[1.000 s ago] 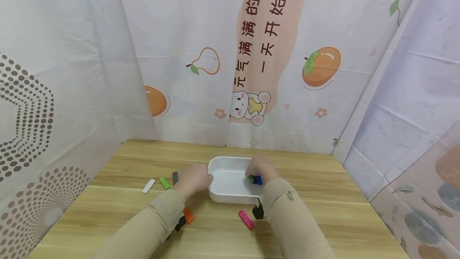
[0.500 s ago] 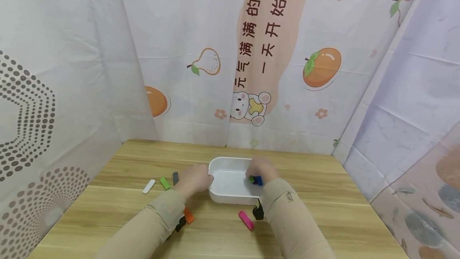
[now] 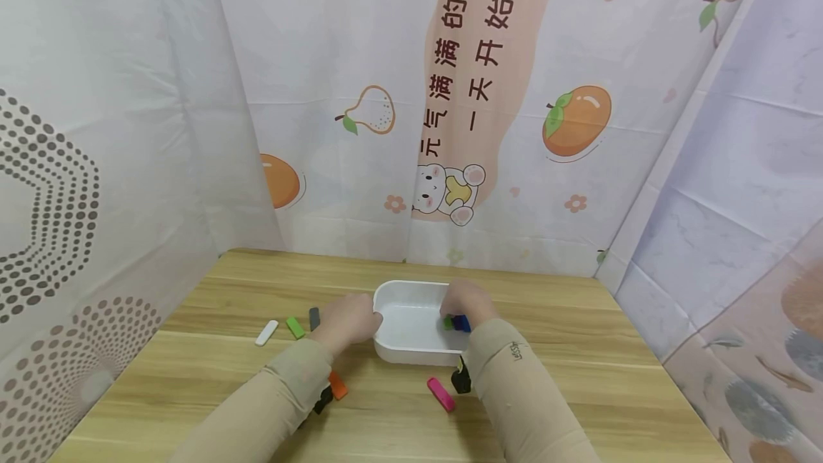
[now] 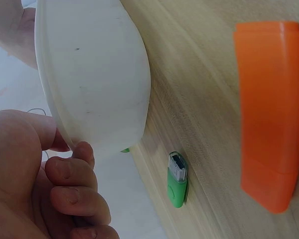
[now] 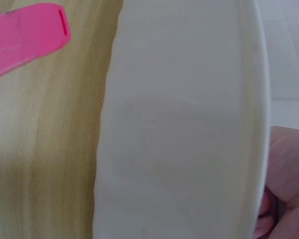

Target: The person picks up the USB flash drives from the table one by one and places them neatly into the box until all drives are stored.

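Note:
My left hand (image 3: 350,319) pinches the left end of a white plastic tray (image 3: 411,356); the left wrist view shows thumb and curled fingers at its rim (image 4: 50,94). My right hand (image 3: 466,300) reaches down inside the tray's right end with fingers bent. Right by these fingers are a small green piece (image 3: 448,323) and a small blue piece (image 3: 461,324), both partly covered. In the right wrist view the tray wall (image 5: 174,124) hides most of the fingers, so I cannot tell what they hold.
A green USB stick (image 4: 177,181), a white stick (image 3: 266,333) and a grey one (image 3: 313,318) lie left of the tray. Nearer are an orange highlighter-like piece (image 4: 269,114) and a pink one (image 3: 440,394). Printed curtains (image 3: 341,234) enclose the wooden table (image 3: 579,349).
My right fingers shift slightly inside the tray. The blue piece shows a little further left, beside the green piece. The left hand and tray stay put.

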`<state>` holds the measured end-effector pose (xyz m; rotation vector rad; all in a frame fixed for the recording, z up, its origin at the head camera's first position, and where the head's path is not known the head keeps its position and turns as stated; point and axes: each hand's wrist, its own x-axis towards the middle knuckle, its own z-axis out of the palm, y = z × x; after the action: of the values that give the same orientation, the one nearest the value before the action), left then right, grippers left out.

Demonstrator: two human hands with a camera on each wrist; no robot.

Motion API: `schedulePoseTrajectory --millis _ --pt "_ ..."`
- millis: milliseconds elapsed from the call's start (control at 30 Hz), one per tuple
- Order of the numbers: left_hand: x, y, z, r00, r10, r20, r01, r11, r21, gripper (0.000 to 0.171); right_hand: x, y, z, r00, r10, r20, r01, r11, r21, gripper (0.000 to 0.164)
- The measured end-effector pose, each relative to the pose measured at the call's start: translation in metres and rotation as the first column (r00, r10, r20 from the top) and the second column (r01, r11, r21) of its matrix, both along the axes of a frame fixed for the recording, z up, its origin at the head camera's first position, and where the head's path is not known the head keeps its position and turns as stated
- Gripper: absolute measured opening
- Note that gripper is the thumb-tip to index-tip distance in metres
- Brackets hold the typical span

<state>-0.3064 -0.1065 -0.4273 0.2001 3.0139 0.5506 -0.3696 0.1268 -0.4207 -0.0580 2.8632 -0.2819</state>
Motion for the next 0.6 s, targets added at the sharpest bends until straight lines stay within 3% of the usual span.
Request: schedulePoseTrajectory --millis 600 --pt "0.0009 -0.0004 0.0003 1.000 0.007 0.015 -0.007 1.000 -0.004 0.020 -0.0053 -0.0019 -0.0075 1.000 -0.018 -0.003 0.018 0.998 0.060 0.015"
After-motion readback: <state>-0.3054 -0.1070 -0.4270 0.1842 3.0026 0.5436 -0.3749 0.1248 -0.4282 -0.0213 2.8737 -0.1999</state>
